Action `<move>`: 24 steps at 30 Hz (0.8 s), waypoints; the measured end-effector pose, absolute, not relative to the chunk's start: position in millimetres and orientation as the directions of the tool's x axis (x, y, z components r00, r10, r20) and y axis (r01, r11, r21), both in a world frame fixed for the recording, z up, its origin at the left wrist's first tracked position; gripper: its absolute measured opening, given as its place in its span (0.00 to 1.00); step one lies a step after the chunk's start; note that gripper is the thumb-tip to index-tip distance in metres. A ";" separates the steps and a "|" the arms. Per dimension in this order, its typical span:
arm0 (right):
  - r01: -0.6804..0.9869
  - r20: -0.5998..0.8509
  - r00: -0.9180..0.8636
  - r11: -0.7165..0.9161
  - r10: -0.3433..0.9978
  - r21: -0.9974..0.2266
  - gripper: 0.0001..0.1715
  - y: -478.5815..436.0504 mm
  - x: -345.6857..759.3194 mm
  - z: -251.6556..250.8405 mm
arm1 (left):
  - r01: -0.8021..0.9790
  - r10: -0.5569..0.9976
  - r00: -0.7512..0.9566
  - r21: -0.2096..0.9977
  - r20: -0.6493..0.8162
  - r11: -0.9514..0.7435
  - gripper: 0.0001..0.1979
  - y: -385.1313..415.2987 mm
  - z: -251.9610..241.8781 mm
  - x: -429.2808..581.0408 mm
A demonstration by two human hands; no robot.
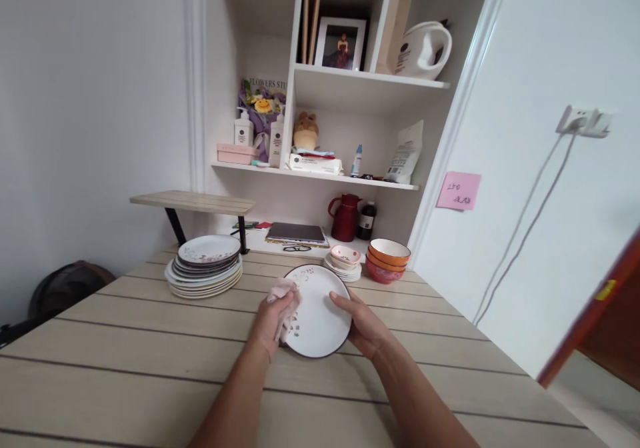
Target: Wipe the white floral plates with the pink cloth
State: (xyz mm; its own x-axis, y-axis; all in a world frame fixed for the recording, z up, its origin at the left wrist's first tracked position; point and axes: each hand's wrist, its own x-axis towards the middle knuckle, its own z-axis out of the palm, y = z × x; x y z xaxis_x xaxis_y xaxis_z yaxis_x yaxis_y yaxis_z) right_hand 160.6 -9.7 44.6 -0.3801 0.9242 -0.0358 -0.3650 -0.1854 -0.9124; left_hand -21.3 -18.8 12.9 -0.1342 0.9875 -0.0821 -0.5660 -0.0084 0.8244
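We held the plate (323, 318) over the table (150, 375), between our two hands. Our right hand (367, 325) gripped its right rim, thumb on the face and fingers behind. Our left hand (270, 318) clasped the cloth (291, 311) against its left edge. Beyond it, small dishes (345, 272) sat just beside the bowls (387, 261); to the left, a stack (205, 280) stood near the riser (195, 201).

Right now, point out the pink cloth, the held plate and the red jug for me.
Pink cloth (289, 315), head view: on its crumpled folds.
Held plate (318, 315), head view: on its white middle.
Red jug (345, 220), head view: on the front of its body.
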 end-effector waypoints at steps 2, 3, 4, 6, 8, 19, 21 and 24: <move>-0.337 -0.037 -0.394 -0.183 0.918 -0.923 0.39 -9.5 163.7 46.1 | -0.556 0.990 -0.122 0.831 -0.078 -0.003 0.24 -19.4 12.6 -20.6; -0.320 -0.047 -0.389 -0.183 0.920 -0.929 0.38 -9.2 165.1 46.4 | -0.551 0.991 -0.115 0.835 -0.071 -0.004 0.24 -19.5 12.8 -20.4; -0.301 -0.064 -0.374 -0.186 0.925 -0.935 0.37 -8.7 166.3 46.4 | -0.542 0.992 -0.112 0.840 -0.059 -0.011 0.24 -19.7 13.1 -20.3; -0.269 -0.102 -0.331 -0.197 0.938 -0.943 0.35 -7.4 167.6 45.4 | -0.518 0.992 -0.118 0.855 -0.034 -0.032 0.25 -19.6 13.7 -20.1; -0.276 -0.110 -0.296 -0.195 0.949 -0.941 0.33 -5.8 166.6 43.2 | -0.490 0.990 -0.137 0.870 -0.020 -0.050 0.25 -19.2 13.5 -19.9; -0.536 -0.069 0.045 -0.034 0.997 -0.843 0.43 -10.2 133.3 32.1 | -0.492 0.971 -0.229 0.868 -0.060 -0.062 0.27 -15.7 11.1 -15.9; -0.579 -0.076 0.076 -0.018 0.994 -0.815 0.42 -11.9 127.9 30.7 | -0.497 0.967 -0.249 0.863 -0.048 -0.085 0.27 -14.8 9.6 -14.9; -0.652 -0.077 0.132 0.028 0.988 -0.758 0.41 -11.5 122.7 27.3 | -0.460 0.961 -0.274 0.882 -0.027 -0.107 0.26 -11.9 4.0 -11.7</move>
